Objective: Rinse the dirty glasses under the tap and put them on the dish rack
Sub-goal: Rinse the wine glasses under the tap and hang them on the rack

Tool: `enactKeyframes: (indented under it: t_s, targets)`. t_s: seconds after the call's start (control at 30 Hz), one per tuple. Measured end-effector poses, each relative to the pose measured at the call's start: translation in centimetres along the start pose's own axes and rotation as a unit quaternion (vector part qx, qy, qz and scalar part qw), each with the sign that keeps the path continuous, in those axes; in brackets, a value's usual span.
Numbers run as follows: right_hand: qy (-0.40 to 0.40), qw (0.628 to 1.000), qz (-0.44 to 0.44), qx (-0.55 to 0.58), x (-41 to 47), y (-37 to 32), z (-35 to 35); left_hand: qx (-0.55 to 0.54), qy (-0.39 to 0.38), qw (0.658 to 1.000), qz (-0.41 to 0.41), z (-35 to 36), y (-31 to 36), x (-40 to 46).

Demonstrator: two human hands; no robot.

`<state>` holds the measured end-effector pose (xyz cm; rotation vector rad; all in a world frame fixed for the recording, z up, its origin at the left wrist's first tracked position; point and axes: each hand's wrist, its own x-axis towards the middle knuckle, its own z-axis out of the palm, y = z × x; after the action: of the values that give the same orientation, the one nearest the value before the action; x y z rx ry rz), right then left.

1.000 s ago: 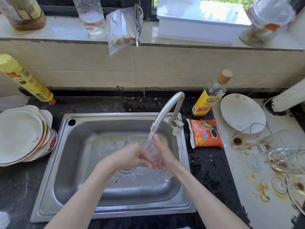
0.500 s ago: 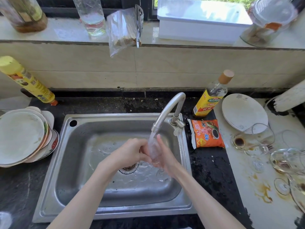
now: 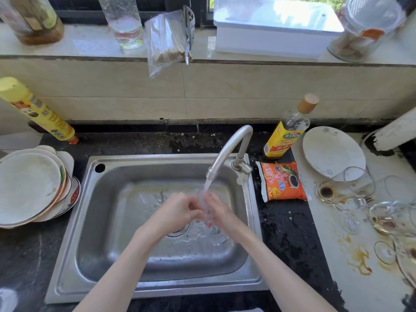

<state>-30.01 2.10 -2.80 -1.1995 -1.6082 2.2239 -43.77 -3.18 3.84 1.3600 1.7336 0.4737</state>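
Observation:
A clear stemmed glass (image 3: 206,210) is held between both hands over the steel sink (image 3: 108,221), right under the running tap (image 3: 227,152). My left hand (image 3: 177,210) curls around the glass from the left. My right hand (image 3: 219,212) wraps it from the right, and most of the bowl is hidden by the fingers. Water streams from the spout onto the glass. Several dirty glasses lie on the stained counter at the right, one tipped over with brown dregs (image 3: 344,185) and others (image 3: 396,217) near the frame edge. No dish rack is in view.
A stack of plates (image 3: 29,188) sits left of the sink. Right of the tap stand an oil bottle (image 3: 288,129), an orange sauce packet (image 3: 282,182) and a white plate (image 3: 331,149). A yellow spray can (image 3: 38,111) leans at the back left. Jars and a white box line the windowsill.
Both hands lifted the glass closer to the spout and shifted slightly on it while the water kept running.

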Motion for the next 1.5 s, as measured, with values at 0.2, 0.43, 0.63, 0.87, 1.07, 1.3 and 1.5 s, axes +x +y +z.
enactKeyframes:
  t_s: [0.2,0.43,0.63,0.87,1.07,1.3,1.5]
  targets:
    - [-0.001,0.998,0.048,0.028,-0.6,-0.8,-0.4,0.009,-0.171,0.985,0.034,-0.9,-0.3,-0.7]
    - [-0.060,0.998,0.029,0.020,-0.4,-1.3,-0.3,-0.001,-0.070,0.997,0.009,-0.2,-0.7,-0.2]
    - [-0.039,0.998,0.013,0.037,0.0,-1.6,-0.6,0.004,-0.066,0.997,0.046,-0.8,-0.9,-0.4]
    - [0.032,0.999,-0.032,0.005,0.1,-1.7,-0.5,-0.029,0.074,0.997,0.020,-0.7,-0.1,0.0]
    - [0.015,0.998,0.035,0.046,-0.4,-2.2,-0.7,0.020,-0.056,0.993,0.103,-0.9,-0.6,0.1]
    - [0.062,0.993,-0.056,0.081,-0.6,-1.9,-0.5,-0.023,0.095,0.994,0.056,0.2,-0.3,0.3]
    - [0.052,0.995,0.033,0.084,-0.6,-2.1,-0.7,0.046,-0.022,0.993,0.111,-0.3,-0.7,0.3]
